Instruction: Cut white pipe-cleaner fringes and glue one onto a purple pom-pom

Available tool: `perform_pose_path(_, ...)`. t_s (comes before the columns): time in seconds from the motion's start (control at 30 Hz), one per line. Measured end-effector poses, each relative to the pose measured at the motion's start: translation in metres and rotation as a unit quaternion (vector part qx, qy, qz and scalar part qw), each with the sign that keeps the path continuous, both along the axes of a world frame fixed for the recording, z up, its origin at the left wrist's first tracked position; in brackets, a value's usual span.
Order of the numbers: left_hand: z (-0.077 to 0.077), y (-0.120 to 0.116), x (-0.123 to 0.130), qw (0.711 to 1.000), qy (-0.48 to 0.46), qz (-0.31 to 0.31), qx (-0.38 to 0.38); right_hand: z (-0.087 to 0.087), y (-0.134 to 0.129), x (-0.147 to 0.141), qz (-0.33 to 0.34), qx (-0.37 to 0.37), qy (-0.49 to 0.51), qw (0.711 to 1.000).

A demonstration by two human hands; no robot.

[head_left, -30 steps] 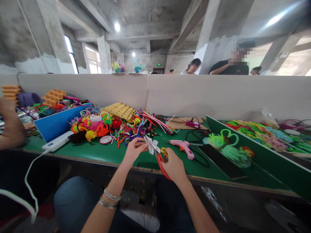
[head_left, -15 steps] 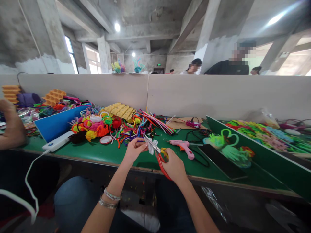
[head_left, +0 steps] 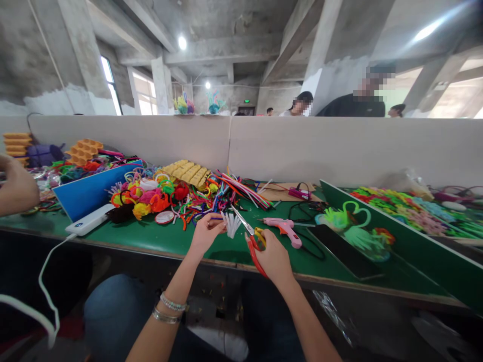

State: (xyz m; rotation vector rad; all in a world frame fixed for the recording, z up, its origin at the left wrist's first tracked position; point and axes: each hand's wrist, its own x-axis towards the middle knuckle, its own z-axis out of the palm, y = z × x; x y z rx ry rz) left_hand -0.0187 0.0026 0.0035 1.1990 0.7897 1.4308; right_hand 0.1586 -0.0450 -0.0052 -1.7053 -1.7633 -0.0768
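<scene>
My left hand (head_left: pixel 207 232) pinches a fan-shaped bunch of short white pipe cleaners (head_left: pixel 231 225) above the green table (head_left: pixel 151 239). In my right hand (head_left: pixel 276 254) is a pair of scissors (head_left: pixel 253 246) with red and yellow handles. Its blades point up and to the left, just right of the white bunch, and look nearly together. A pink glue gun (head_left: pixel 284 229) lies to the right of my right hand. Beyond my left hand is a heap of colourful pipe cleaners (head_left: pixel 211 198).
A white power strip (head_left: pixel 90 221) lies left near a blue board (head_left: pixel 98 188). On the right are a dark phone (head_left: pixel 345 251), green pipe-cleaner swans (head_left: pixel 362 234) and a green divider (head_left: pixel 400 239). Another person's hand (head_left: pixel 17 186) shows at the far left.
The scissors have drawn back slightly to the right, off the white bunch they overlapped before. The white strands now show fanned out. The other person's hand at far left has shifted slightly.
</scene>
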Motion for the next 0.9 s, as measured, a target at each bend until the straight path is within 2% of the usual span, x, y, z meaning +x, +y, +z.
perform_pose_path(0.27,-0.0009,-0.0004,-0.0013,0.999,0.044,0.019,0.022,0.0017,0.0007,0.0072,-0.028,0.017,-0.012,0.999)
perform_pose_path(0.47,0.0024,-0.0041,-0.0003,0.998,0.056,0.022,0.021,-0.0004,-0.0004,0.0020,0.009,0.023,-0.029,0.999)
perform_pose_path(0.63,0.0025,-0.0039,-0.0013,0.998,0.057,0.026,0.023,-0.0016,0.0000,-0.0011,0.008,0.039,-0.036,0.999)
perform_pose_path(0.9,0.0027,-0.0051,0.0002,0.998,0.058,0.003,0.026,-0.0042,-0.0004,-0.0020,0.012,0.015,-0.031,0.999)
